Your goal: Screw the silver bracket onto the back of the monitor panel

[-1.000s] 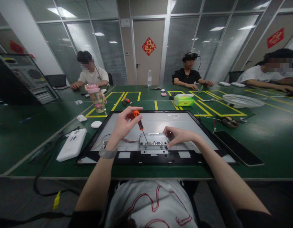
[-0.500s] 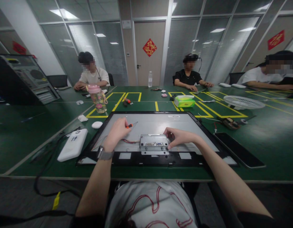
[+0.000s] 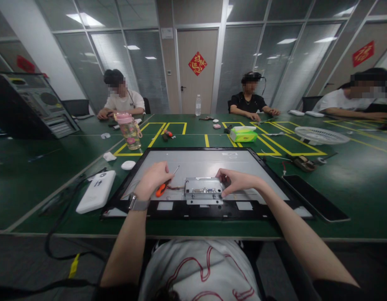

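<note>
A monitor panel (image 3: 206, 161) lies back side up on the green table, with a small metal circuit-board cover (image 3: 202, 189) near its front edge. My left hand (image 3: 152, 177) is closed around an orange-handled screwdriver (image 3: 164, 186); the tool lies low over the panel, left of the cover, its tip pointing up and away. My right hand (image 3: 235, 180) rests on the cover's right end, fingers curled against it. Thin red wires (image 3: 176, 187) run out of the cover's left side.
A white box (image 3: 95, 191) lies left of the panel, a black phone (image 3: 315, 197) to its right. Farther back stand a pink-lidded bottle (image 3: 128, 130), a green tissue pack (image 3: 243, 133), a white fan (image 3: 320, 134) and a computer case (image 3: 33, 104). Three people sit around the table.
My left hand lifted the screwdriver off the cover's screw, swung it left and lowered it near the panel. My right hand stayed on the cover.
</note>
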{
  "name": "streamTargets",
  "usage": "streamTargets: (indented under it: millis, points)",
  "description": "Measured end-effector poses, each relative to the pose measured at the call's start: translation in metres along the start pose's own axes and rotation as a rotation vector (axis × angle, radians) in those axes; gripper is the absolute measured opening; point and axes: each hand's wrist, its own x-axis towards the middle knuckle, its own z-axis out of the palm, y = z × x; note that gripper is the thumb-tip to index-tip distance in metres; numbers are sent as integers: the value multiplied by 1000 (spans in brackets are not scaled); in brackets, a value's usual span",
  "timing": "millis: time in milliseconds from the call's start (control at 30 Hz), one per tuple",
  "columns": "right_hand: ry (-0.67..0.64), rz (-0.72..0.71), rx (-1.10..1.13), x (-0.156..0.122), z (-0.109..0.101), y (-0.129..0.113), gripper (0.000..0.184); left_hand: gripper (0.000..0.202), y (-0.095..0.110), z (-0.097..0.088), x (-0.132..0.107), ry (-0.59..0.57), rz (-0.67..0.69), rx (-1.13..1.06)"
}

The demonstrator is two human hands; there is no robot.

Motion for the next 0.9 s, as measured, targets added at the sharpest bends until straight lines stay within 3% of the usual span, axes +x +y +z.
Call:
streamTargets:
  millis: [33, 100, 167, 233, 467, 900]
  points:
    - [2, -6, -4, 0, 0, 0, 64, 24, 4, -1, -1, 18, 36, -20]
    - [9, -20, -15, 0, 0, 1, 64, 35, 13, -1, -2, 12, 242, -147]
    - [14, -30, -27, 0, 1, 2, 63, 51, 24, 2, -5, -146, 435, -246]
    - [16, -30, -40, 1, 1, 3, 62, 66, 32, 8, -6, -283, 528, -249]
    - [51, -20, -88, 1, 2, 2, 57, 72, 36, 14, -7, -316, 527, -202]
    - [247, -75, -93, 1, -2, -5, 53, 65, 32, 10, 0, -180, 497, -324]
